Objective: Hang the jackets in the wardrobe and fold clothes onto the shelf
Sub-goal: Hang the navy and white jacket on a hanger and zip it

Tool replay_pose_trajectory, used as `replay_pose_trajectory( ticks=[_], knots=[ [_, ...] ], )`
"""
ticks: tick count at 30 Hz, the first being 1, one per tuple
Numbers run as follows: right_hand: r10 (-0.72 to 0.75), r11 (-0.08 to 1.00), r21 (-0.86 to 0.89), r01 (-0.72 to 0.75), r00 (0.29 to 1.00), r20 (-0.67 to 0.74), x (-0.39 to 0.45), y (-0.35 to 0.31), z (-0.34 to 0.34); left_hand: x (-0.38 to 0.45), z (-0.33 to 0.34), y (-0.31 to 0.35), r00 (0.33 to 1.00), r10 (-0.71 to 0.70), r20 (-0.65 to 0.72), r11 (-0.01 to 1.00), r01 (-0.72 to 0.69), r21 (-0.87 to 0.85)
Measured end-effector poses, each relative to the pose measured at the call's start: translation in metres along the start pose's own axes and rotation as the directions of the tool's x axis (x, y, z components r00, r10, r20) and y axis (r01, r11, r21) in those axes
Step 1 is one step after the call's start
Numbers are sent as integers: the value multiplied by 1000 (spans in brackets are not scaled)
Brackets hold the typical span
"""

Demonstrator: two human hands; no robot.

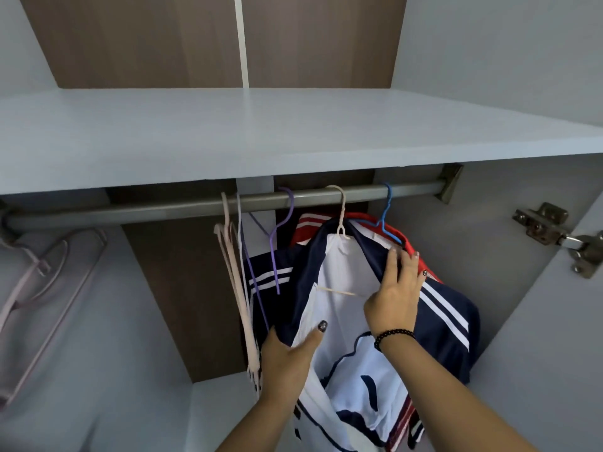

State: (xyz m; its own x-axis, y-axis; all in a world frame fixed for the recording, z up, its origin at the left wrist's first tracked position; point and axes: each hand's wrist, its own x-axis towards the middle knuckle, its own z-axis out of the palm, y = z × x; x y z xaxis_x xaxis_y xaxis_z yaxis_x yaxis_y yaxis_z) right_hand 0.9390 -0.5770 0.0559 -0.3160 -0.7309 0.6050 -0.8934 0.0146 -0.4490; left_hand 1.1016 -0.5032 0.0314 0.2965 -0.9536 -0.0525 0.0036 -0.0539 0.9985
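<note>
A navy and white jacket [346, 308] with white sleeve stripes hangs on a cream hanger [341, 210] from the grey rail [182, 208]. My right hand [396, 288] pinches its right collar edge near the shoulder. My left hand [290, 350] grips the jacket's left front edge lower down. Behind it a red and navy jacket [310, 226] hangs on a blue hanger [386, 213]. The pale shelf [261, 132] above the rail is bare.
A purple hanger [277, 249] and several cream hangers [235, 272] hang bare on the rail to the left of the jackets. Pink hangers [42, 282] sit at the far left. A metal door hinge [554, 233] sticks out at the right.
</note>
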Motion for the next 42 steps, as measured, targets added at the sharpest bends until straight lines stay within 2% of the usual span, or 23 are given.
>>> replay_pose_trajectory(
  ticks=[5,9,11,12,14,16,19,22,24,26,29,31,34,37,39,42],
  knots=[
    [33,980,196,-32,999,-1,-24,21,-16,-22,5,-8,997,-78,25,986,73,150],
    [71,938,343,-55,997,-32,-42,27,-33,-51,12,-17,996,-80,25,988,76,132],
    [179,889,425,-171,984,20,-54,32,-39,-66,15,-23,998,-63,-6,989,64,132],
    [282,830,480,-285,956,80,-59,34,-42,-74,15,-26,999,-46,-25,990,49,135],
    [457,690,521,-502,861,223,-66,38,-48,-89,13,-28,997,-17,-79,993,26,116],
    [519,619,477,-624,781,347,-72,39,-54,-102,13,-23,988,-10,-155,998,20,61],
    [462,540,507,-672,740,489,-87,34,-67,-118,14,-14,964,14,-266,999,-3,42],
    [344,564,548,-618,779,525,-106,33,-79,-130,17,-10,955,-9,-297,1000,14,15],
    [239,588,546,-597,773,587,-118,36,-86,-138,16,-11,963,-72,-261,996,84,33],
    [172,613,496,-615,717,676,-132,42,-94,-148,13,-14,963,-185,-195,977,201,66],
    [179,586,441,-680,639,748,-161,48,-106,-164,3,-27,955,-283,-89,947,293,134],
    [180,550,450,-703,626,759,-181,49,-116,-174,-7,-34,953,-298,-63,942,304,144],
    [238,491,510,-706,672,701,-208,45,-130,-187,-22,-38,965,-262,-31,951,264,163],
    [317,430,588,-686,724,613,-234,34,-142,-203,-40,-41,987,-149,-62,961,159,227],
    [330,394,617,-681,732,596,-251,24,-153,-211,-53,-39,989,-70,-129,977,94,191],
    [288,423,592,-686,721,630,-275,7,-174,-222,-72,-33,983,-47,-175,985,74,155]
  ],
)
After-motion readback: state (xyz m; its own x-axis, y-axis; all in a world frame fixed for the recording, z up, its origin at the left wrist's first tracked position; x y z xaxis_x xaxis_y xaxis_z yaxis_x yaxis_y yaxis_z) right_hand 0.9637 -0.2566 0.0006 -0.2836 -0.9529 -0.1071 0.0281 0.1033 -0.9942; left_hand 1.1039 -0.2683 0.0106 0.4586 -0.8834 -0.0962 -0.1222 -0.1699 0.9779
